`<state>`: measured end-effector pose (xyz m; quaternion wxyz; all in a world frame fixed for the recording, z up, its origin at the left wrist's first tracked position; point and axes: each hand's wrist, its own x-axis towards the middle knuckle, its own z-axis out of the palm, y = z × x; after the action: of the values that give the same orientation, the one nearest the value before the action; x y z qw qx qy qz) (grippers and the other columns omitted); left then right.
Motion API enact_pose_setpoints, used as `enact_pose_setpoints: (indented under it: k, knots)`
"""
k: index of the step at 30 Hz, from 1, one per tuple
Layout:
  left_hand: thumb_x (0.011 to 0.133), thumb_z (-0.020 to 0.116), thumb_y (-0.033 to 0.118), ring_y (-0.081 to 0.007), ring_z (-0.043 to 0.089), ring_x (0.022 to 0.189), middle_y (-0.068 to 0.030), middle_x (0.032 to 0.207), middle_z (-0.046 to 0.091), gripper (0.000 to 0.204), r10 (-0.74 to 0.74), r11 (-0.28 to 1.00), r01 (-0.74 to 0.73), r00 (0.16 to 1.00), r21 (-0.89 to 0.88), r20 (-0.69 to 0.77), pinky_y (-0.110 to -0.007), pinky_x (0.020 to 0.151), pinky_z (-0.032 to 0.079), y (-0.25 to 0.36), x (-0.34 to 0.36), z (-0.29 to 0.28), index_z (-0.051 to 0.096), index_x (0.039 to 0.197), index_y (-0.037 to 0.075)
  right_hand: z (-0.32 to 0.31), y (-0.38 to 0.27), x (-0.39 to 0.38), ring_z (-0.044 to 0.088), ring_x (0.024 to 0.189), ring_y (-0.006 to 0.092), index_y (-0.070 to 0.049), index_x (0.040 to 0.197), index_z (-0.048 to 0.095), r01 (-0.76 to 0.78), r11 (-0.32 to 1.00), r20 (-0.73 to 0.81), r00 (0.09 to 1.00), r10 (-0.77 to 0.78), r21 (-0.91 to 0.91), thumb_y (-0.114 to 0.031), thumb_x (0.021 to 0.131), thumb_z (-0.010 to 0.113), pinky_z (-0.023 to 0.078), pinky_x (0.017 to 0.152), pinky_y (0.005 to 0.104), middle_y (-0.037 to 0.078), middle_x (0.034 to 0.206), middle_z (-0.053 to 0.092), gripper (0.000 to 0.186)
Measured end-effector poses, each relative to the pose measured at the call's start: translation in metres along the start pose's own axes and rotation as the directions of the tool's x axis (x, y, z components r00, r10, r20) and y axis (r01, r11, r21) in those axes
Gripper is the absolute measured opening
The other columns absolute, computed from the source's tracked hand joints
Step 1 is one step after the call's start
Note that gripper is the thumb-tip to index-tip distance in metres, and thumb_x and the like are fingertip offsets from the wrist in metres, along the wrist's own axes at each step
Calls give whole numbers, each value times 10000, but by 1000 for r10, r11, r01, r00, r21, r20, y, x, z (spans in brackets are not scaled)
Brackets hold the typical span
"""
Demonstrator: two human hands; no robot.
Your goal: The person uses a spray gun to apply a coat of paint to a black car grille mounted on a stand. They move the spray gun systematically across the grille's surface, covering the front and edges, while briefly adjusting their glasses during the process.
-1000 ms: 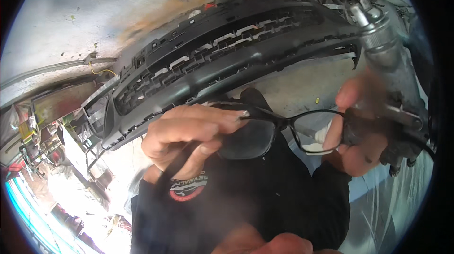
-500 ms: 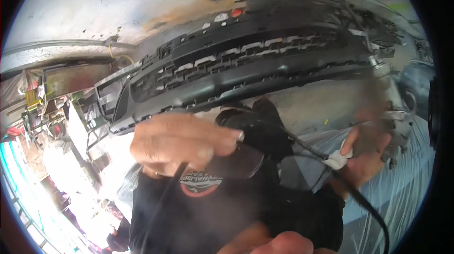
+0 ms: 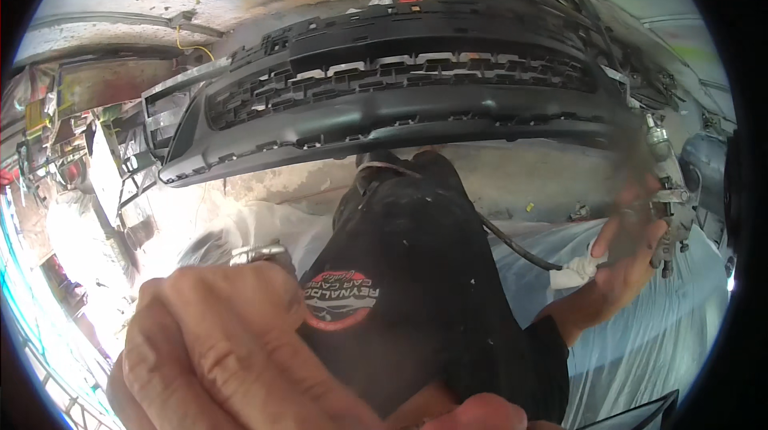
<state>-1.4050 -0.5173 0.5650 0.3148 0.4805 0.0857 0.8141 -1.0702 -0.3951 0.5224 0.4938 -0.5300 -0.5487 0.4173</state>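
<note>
Your left hand [image 3: 220, 342] sits close to the camera, lower left, fingers curled; whether it grips anything cannot be determined. Your right hand [image 3: 622, 266] grips a metal spray gun [image 3: 672, 196] at far right, beside a white-wrapped hose [image 3: 516, 247]. Eyeglasses [image 3: 640, 416] show partly, lower right; a black bumper [image 3: 336, 123] lies ahead

Strong glare at left; right hand [image 3: 628, 254] smudged, blurry; edges curved, corners black

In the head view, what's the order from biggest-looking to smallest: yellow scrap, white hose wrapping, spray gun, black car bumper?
1. Black car bumper
2. Spray gun
3. White hose wrapping
4. Yellow scrap
</note>
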Motion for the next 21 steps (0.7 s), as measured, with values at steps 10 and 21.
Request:
enact_pose_setpoints:
  k: [10,21]
  knots:
    - [847,676,-74,-210,746,800,-145,905,735,74,103,967,-134,983,-216,-149,-267,669,663,-1,-22,2,706,883,-17,0,12,24,446,386,126,116,1310,455,-293,931,430,885,178,218,-623,1009,398,337,345,210,256,1018,609,800]
    - [815,724,128,-298,671,959,-205,1052,662,277,-176,944,165,984,-285,-14,-345,742,591,-28,-17,-28,643,1015,-46,23,13,13,473,452,112,114,1370,420,-238,956,57,971,232,172,-602,1013,410,326,333,189,242,1083,583,800]
